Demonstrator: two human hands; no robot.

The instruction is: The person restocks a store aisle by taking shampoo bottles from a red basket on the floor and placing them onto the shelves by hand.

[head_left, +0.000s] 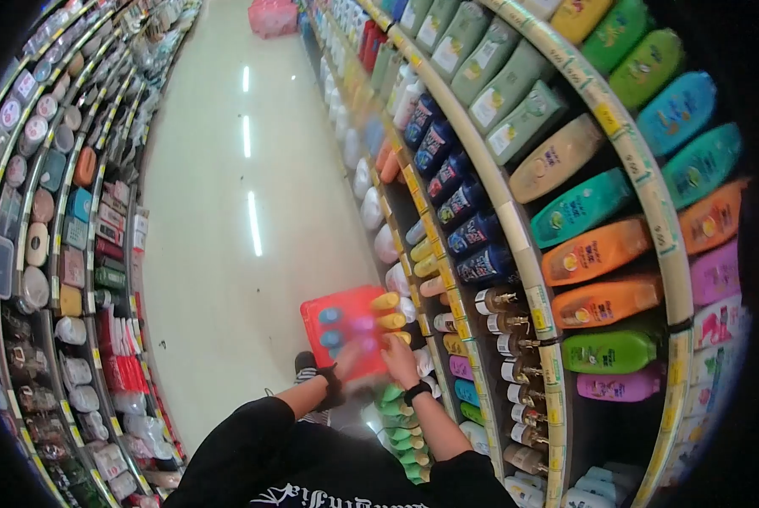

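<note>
Low in front of me, a red basket [312, 306] stands on the aisle floor beside the shelf, with blue bottles [329, 316] in it. A pink-purple object [363, 325] over the basket is too blurred to name. My left hand [348, 359] is over the basket's near side, its fingers smeared by motion. My right hand [398, 359], below a black wristband [415, 392], reaches to the basket's right edge, close to yellow bottles [390, 321] on the lowest shelf. Its fingers are partly hidden and blurred. Whether either hand grips anything is unclear.
To the right, curved shelves hold orange bottles [599, 251], dark blue bottles [481, 233] and pump bottles [515, 370]. Green-topped bottles [405, 423] stand low by my right forearm. Shelves of small boxes [73, 262] line the left. A pink bin [273, 19] stands far down the aisle.
</note>
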